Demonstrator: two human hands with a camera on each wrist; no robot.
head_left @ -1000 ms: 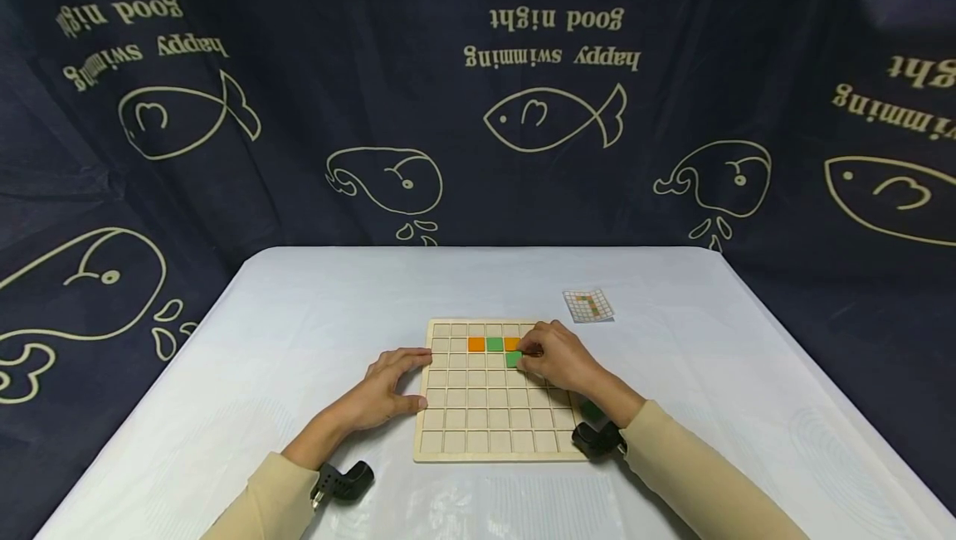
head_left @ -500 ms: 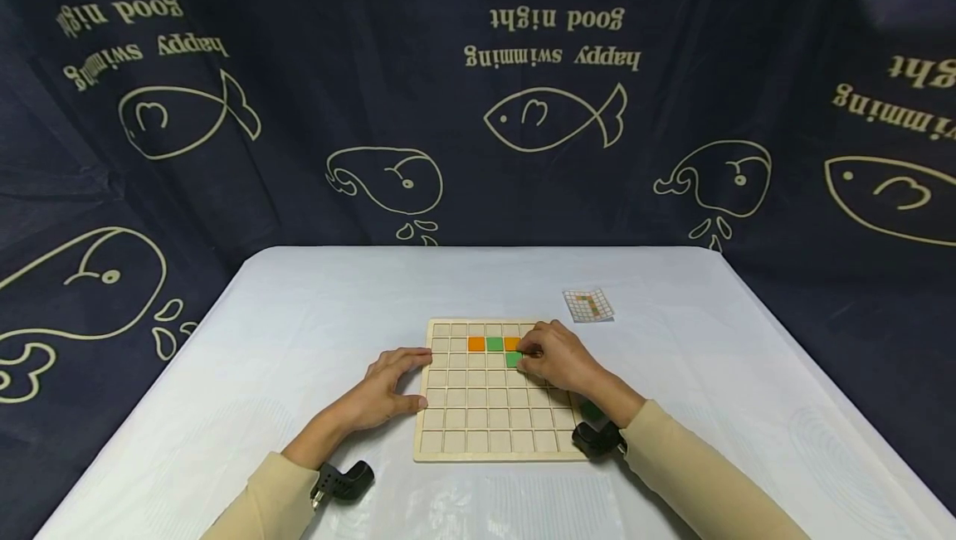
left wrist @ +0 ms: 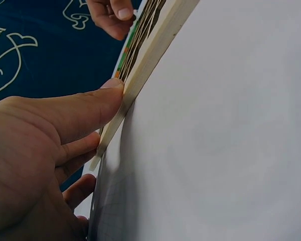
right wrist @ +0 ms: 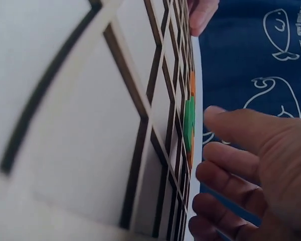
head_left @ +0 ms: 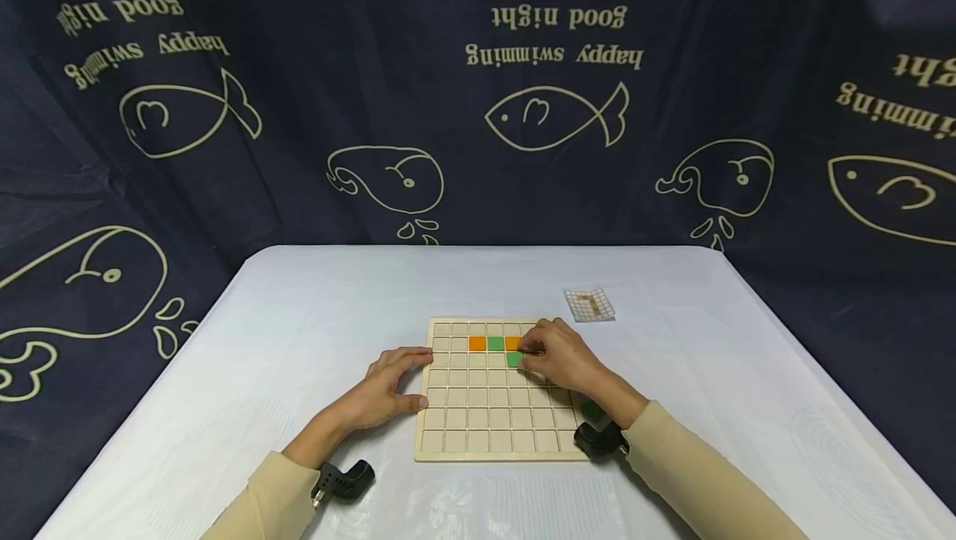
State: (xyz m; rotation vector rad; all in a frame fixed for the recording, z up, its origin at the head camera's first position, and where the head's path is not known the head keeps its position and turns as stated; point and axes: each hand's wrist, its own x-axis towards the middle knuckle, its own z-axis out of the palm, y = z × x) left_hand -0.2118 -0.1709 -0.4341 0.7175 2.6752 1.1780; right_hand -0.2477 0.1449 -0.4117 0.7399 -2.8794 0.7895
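Observation:
A pale wooden grid board (head_left: 478, 419) lies on the white table. In one row near its far edge sit an orange tile (head_left: 478, 343), a green tile (head_left: 495, 343) and a second orange tile (head_left: 512, 343). Just nearer is another green tile (right wrist: 189, 124). The right hand (head_left: 563, 357) is over the board, thumb and fingertips close beside this nearer tile; in the right wrist view they are spread apart with nothing visible between them. The left hand (head_left: 384, 391) rests at the board's left edge, its thumb (left wrist: 95, 109) touching the rim and its fingers extended.
A small printed card (head_left: 590, 305) with a coloured grid pattern lies beyond the board's far right corner. A dark green thing (head_left: 592, 411) shows partly beneath the right wrist. Behind the table hangs a dark blue curtain (head_left: 463, 192) with fish and whale drawings.

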